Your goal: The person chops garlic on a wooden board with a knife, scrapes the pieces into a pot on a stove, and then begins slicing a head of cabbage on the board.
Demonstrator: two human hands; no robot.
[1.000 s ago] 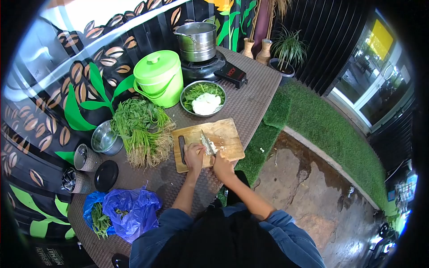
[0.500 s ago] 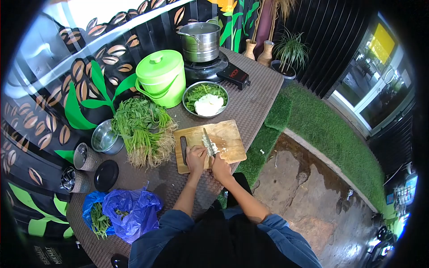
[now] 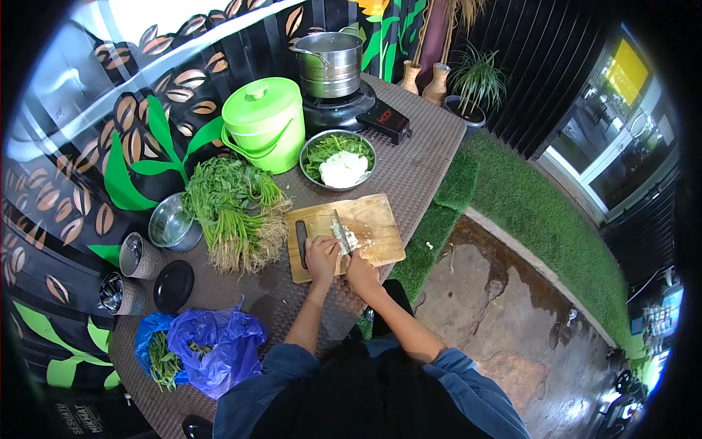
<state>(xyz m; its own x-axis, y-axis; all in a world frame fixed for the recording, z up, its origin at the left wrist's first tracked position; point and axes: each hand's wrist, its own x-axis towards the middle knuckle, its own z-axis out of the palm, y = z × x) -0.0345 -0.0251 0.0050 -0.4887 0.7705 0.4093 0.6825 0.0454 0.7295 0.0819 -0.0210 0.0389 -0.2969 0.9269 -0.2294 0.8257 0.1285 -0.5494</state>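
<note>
A wooden cutting board [image 3: 382, 217] lies near the table's front edge. My right hand [image 3: 363, 274] is closed round the handle of a kitchen knife [image 3: 340, 228], whose blade points away from me over the board. Small chopped white pieces [image 3: 352, 240] lie against the blade, with a few more scattered to its right. On the blade's left side, my left hand [image 3: 321, 260] rests on the board with its fingers bent and drawn together. What those fingers pinch, if anything, is hidden. The board's dark-edged handle slot [image 3: 300, 238] is beside my left hand.
Behind the board stand a metal bowl [image 3: 310, 175] of cut greens, a green lidded bucket [image 3: 263, 132] and a pot [image 3: 329, 73] on a portable stove [image 3: 333, 115]. Rooted leafy greens [image 3: 234, 208] lie left of it, with blue plastic bags [image 3: 219, 351] nearer me.
The knife blade has shifted slightly and leans differently against the white pieces. Both hands stay in nearly the same place; the whole view has moved a little.
</note>
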